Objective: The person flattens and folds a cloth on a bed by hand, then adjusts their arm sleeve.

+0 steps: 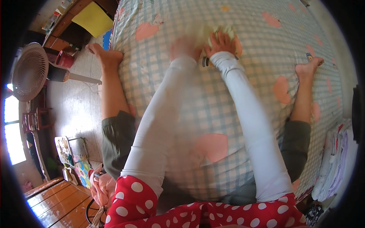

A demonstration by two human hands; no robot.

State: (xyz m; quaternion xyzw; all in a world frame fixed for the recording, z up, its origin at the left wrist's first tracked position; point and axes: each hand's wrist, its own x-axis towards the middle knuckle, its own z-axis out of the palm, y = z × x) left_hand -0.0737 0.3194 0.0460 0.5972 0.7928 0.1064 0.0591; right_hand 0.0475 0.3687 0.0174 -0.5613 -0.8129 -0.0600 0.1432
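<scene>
Both my arms, in white sleeves, stretch forward over a checked bed sheet (213, 117) printed with pink hearts. My left hand (185, 46) is smeared by motion at the pale yellow-green cloth (205, 32), and its fingers do not show clearly. Just right of it, my right hand (221, 42) has its fingers bent over the same cloth, which bunches up around the fingertips. The cloth is partly blurred and partly covered by my hands, so its full shape is hidden. Dark curved marks show on the sheet beside my right wrist.
My bare legs lie spread on either side. A standing fan (30, 71) is at the left, off the bed, near a red bucket (64, 59). Folded white cloths (334, 163) are stacked at the right edge. A pink bag (102, 188) rests by a wooden surface (62, 203) lower left.
</scene>
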